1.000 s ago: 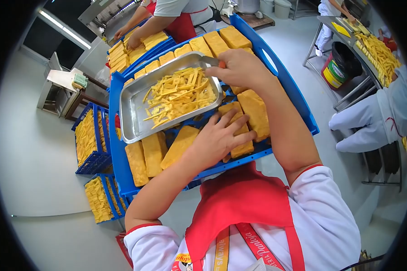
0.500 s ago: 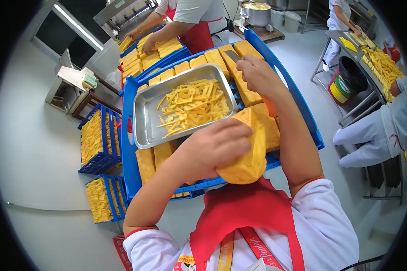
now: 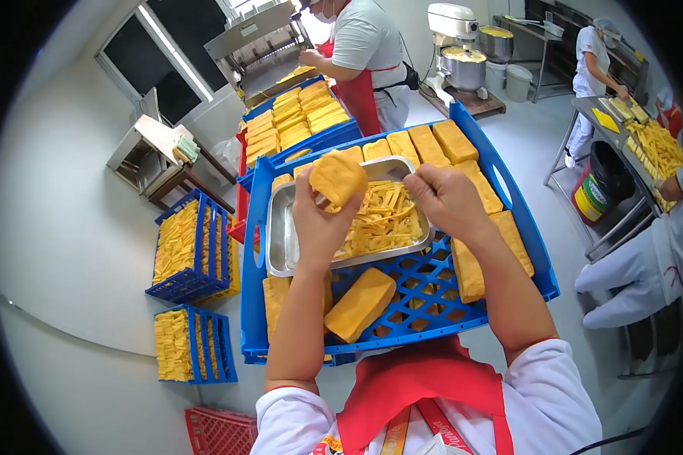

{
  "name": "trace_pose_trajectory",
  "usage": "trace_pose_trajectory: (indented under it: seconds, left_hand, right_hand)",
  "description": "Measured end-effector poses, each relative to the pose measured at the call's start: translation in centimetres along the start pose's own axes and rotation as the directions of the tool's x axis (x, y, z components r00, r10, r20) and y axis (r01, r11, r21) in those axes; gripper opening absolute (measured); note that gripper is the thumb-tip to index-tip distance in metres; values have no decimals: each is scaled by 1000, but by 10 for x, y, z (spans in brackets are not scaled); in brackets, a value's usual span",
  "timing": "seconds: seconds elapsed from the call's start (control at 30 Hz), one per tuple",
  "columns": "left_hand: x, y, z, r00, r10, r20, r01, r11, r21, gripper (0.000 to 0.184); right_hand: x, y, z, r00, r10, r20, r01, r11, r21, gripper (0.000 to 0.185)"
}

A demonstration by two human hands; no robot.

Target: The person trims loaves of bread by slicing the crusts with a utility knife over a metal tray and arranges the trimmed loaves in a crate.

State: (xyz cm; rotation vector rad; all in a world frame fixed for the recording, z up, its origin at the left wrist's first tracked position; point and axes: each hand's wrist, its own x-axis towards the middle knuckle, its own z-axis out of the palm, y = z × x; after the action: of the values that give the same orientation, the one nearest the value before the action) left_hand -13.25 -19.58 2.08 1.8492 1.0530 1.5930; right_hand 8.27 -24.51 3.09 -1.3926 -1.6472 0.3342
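Note:
My left hand (image 3: 322, 231) is closed round a yellow loaf (image 3: 340, 180), holding it up on end over the metal tray (image 3: 282, 254). Thin yellow trimmings (image 3: 387, 220) lie heaped in that tray. By the tray's right rim, my right hand (image 3: 449, 201) is closed, thumb towards the trimmings; whatever it grips is hidden. The tray rests in a large blue crate (image 3: 535, 292) with more yellow loaves round it. One loaf (image 3: 360, 305) lies slanted in front of the tray, on the crate's lattice floor.
Beyond my crate, a co-worker (image 3: 368, 53) stands by another blue crate (image 3: 330, 136) of yellow slabs. Crates of yellow pieces (image 3: 178, 243) stand at left. A mixer (image 3: 454, 45) is behind. On the right are a table (image 3: 584, 114), a dark bucket (image 3: 603, 182) and other people.
My left hand has lifted a loaf from the crate's near side to above the tray. My right hand has come down to the tray's rim; the knife blade seen in it earlier no longer shows.

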Motion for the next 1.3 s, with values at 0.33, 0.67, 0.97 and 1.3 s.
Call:
trace_pose_trajectory:
  seconds: [0.33, 0.67, 0.97, 1.3]
  left_hand:
    - [-11, -5, -10, 934, 340, 108, -355, 856, 375, 65]
    - [-15, -5, -13, 931, 331, 155, -364, 874, 322, 57]
    - [-18, -8, -10, 906, 379, 186, -422, 794, 438, 58]
    - [-1, -16, -30, 988, -116, -106, 94, 977, -189, 55]
  right_hand:
    - [-10, -14, 26, 974, -224, -43, 219, 971, -95, 39]
    - [-8, -5, 27, 952, -301, 60, 307, 941, -144, 42]
    - [-13, -17, 33, 995, -63, 76, 65, 998, -13, 61]
    - [-7, -1, 23, 990, -140, -28, 121, 927, -356, 54]
